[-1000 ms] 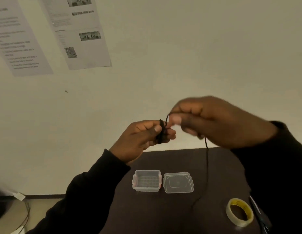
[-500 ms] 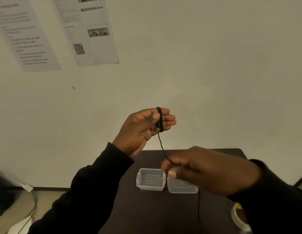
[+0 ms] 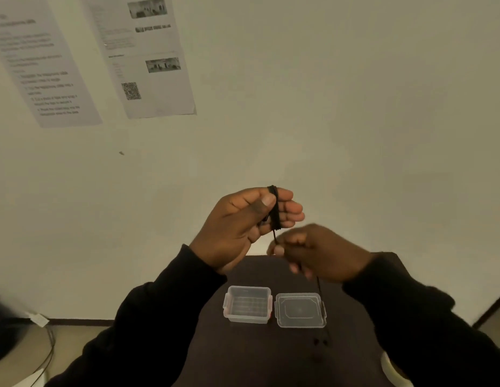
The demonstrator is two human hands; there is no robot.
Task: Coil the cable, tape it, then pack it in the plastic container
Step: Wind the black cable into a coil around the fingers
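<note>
Right hand point(image 3: 324, 254) risen closer to left hand point(image 3: 243, 222), pinching thin black cable point(image 3: 276, 210), coil wrapped round left fingers, thumb pressing, clear ribbed plastic container point(image 3: 247, 304) open

Open plastic container point(image 3: 247, 304) and its lid point(image 3: 300, 310) side by side mid-surface point(image 3: 243, 356), bare dark surface at 6 o'clock of both, slack cable point(image 3: 319, 289) hanging across lid's 3 o'clock edge, tape roll point(image 3: 390, 370) at surface's 4 o'clock corner, both hands point(image 3: 243, 222) raised above, clear air over container
</note>
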